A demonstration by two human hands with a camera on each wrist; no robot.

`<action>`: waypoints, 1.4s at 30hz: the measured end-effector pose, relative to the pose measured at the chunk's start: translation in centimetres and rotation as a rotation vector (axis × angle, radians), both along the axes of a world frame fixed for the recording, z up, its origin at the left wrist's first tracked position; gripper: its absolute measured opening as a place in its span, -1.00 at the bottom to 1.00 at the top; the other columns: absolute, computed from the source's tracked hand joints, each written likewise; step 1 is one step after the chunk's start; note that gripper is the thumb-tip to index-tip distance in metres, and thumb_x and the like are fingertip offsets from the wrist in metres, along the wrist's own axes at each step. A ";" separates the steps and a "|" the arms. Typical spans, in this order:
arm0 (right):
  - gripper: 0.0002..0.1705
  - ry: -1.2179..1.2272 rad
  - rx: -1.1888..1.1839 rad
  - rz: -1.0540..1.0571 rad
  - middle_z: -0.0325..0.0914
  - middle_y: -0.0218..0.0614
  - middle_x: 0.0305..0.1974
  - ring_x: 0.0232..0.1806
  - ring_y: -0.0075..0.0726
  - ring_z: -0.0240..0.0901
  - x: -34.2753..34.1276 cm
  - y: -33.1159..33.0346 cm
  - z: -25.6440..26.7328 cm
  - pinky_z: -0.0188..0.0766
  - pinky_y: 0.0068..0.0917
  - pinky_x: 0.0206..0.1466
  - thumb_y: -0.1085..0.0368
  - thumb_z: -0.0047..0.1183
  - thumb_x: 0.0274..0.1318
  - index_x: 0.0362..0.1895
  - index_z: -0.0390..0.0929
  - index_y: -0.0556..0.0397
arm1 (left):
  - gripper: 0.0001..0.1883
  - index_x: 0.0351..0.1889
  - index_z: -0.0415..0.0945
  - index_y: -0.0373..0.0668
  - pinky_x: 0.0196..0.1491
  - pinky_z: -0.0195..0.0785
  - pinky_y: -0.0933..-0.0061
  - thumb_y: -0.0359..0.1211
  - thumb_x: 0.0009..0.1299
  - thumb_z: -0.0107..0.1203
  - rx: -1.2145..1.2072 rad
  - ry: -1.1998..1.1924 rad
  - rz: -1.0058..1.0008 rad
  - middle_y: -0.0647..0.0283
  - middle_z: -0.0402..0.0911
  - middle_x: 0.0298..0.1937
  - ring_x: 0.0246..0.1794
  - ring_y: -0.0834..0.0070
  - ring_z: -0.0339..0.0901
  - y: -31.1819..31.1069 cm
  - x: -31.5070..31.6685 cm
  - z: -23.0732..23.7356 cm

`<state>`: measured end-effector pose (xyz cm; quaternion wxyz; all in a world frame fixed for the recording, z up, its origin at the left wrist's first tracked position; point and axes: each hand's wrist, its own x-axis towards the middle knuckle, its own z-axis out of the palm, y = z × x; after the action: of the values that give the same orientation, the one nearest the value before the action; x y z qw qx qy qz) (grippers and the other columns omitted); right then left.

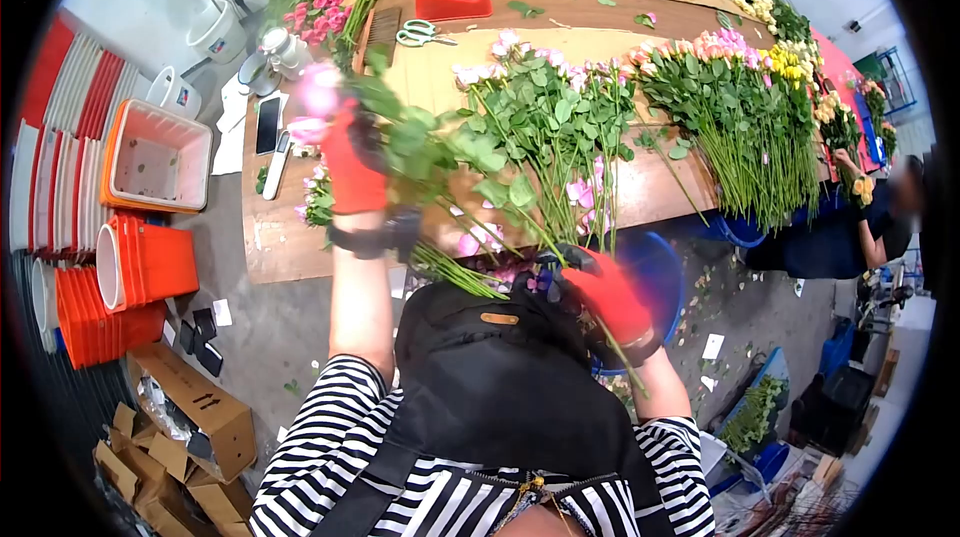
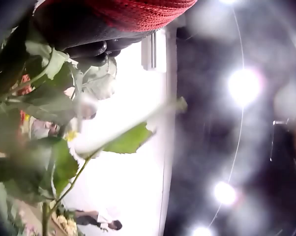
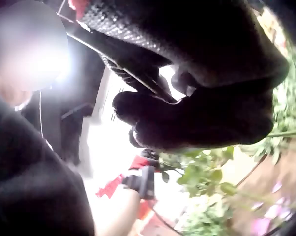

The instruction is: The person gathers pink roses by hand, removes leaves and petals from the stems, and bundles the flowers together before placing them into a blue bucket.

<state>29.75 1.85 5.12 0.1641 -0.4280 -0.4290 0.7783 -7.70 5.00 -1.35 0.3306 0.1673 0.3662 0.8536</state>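
Observation:
A bunch of pink roses [image 1: 320, 89], blurred, is gripped by the left hand [image 1: 357, 162] in its red and black glove. Their leaves [image 1: 410, 137] spread to the right of that hand, and cut stems [image 1: 450, 269] point down toward the black apron. The right hand [image 1: 610, 297] holds a long green stem [image 1: 626, 362] that slants past its palm. Black gloved fingers of the left hand [image 2: 108, 29] curl above blurred leaves [image 2: 44, 105] in the left wrist view. In the right wrist view the right hand [image 3: 202, 98] is curled, with a stem [image 3: 288, 133] emerging beside it.
Pink roses [image 1: 560, 87] and a wider row of roses [image 1: 750, 127] lie on the wooden table [image 1: 290, 247]. Scissors [image 1: 418, 33], a red tape dispenser [image 1: 453, 1] and a phone [image 1: 268, 125] are there too. A blue bucket [image 1: 672, 282] stands below the edge. Another person is at right.

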 end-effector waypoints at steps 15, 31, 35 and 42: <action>-0.36 -1.277 1.223 0.488 0.56 -0.07 -0.11 -0.07 0.01 0.50 9.2 6.2 -15.6 0.38 -0.14 -0.03 -0.14 0.14 0.01 0.09 0.49 -0.01 | -0.70 0.11 0.43 -0.18 -0.42 0.22 0.71 -0.36 0.44 0.03 0.090 -0.089 -0.255 0.39 0.48 -0.23 -0.34 0.64 0.37 -4.5 0.9 6.7; -0.43 -0.190 1.141 -0.075 0.58 0.02 -0.06 -0.03 0.09 0.53 -3.8 0.6 -3.8 0.43 -0.21 0.05 0.37 0.23 -0.07 0.11 0.47 0.20 | -0.69 0.10 0.52 -0.31 -0.19 0.38 0.56 -0.45 0.43 0.00 -0.139 0.394 -0.380 0.21 0.61 0.00 -0.16 0.51 0.55 -7.4 14.8 8.2; -0.44 -0.261 1.049 0.054 0.56 0.01 0.01 0.05 0.01 0.53 -3.1 -0.2 -4.3 0.40 -0.23 0.13 0.43 0.14 -0.05 0.14 0.45 0.21 | -0.70 0.08 0.54 -0.31 -0.22 0.33 0.61 -0.43 0.43 0.02 -0.080 0.252 -0.431 0.21 0.60 -0.01 -0.19 0.55 0.53 -8.1 15.2 4.9; -0.46 -0.085 1.068 -0.433 0.48 -0.12 0.09 0.18 -0.05 0.35 -3.5 1.5 4.4 0.21 -0.23 0.30 0.47 0.16 -0.16 0.05 0.52 0.16 | -0.74 -0.06 0.54 -0.38 -0.13 0.44 0.47 -0.51 0.30 0.14 -0.103 0.001 -0.619 0.18 0.64 -0.11 -0.19 0.48 0.57 -8.4 14.3 5.8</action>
<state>26.22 3.37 9.55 0.4955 -0.3949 -0.6713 0.3845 6.56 -3.35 4.45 0.5825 0.2544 0.3409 0.6926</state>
